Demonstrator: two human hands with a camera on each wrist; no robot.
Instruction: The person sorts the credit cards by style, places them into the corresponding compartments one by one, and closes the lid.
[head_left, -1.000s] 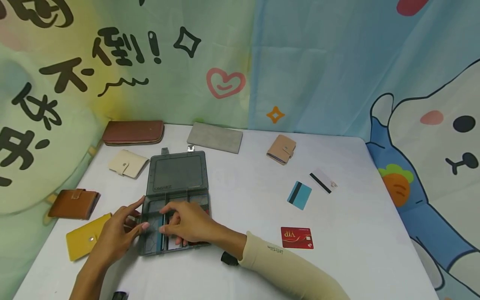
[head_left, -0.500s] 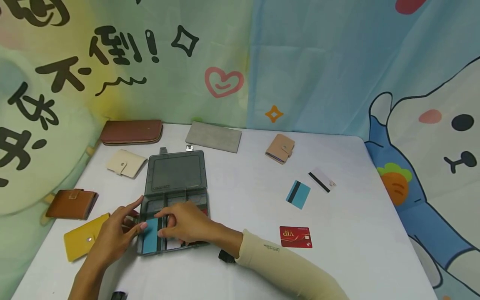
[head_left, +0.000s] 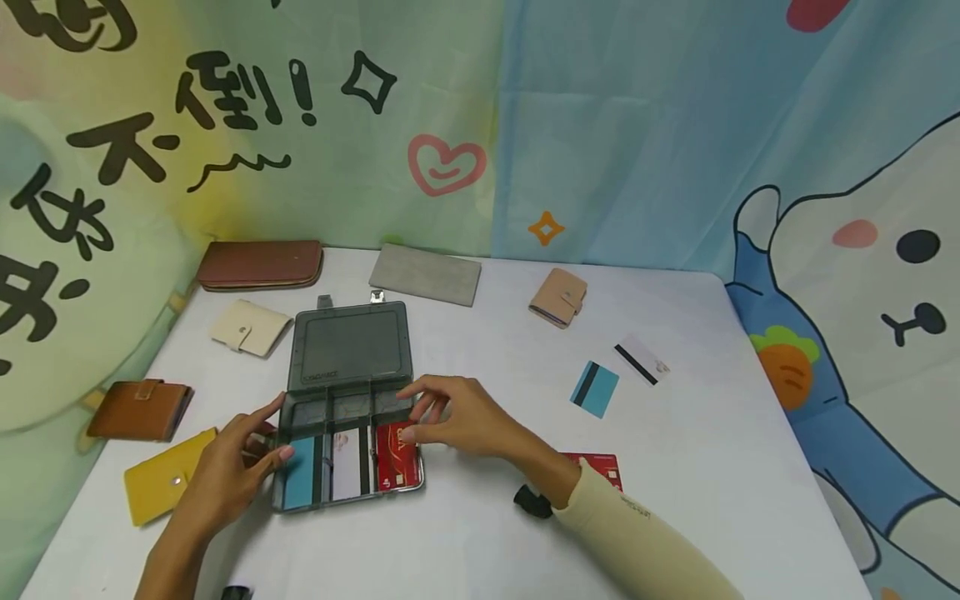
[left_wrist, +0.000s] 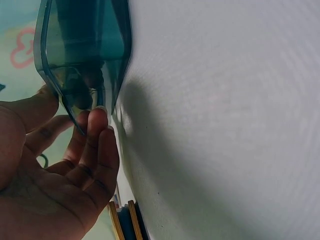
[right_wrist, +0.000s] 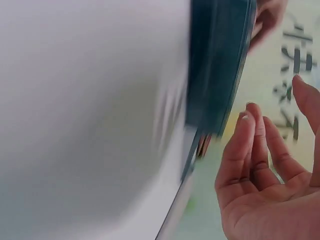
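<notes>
A grey translucent plastic box [head_left: 351,346] lies on the white table with its lid folded back. Three cards sit side by side in its front compartments: a blue card [head_left: 297,479], a white card [head_left: 347,462] and a red VIP card [head_left: 393,468]. My left hand [head_left: 225,467] grips the box's left wall, thumb at the rim; in the left wrist view its fingers bend around the box corner. My right hand [head_left: 465,417] hovers at the box's right edge, fingers loosely bent above the red card. The right wrist view shows that hand [right_wrist: 265,175] holding nothing, beside the box.
Wallets surround the box: yellow [head_left: 165,479], brown [head_left: 138,410], cream [head_left: 250,327], long brown [head_left: 260,265] and grey [head_left: 425,273]. Further right lie a tan wallet [head_left: 558,297], a blue card [head_left: 595,389], a white card [head_left: 645,358] and a partly hidden red card [head_left: 609,468].
The blue card has gone from upright to flat in the left compartment. My right hand has let go of it and moved right, uncovering the white and red cards. The left hand stays put.
</notes>
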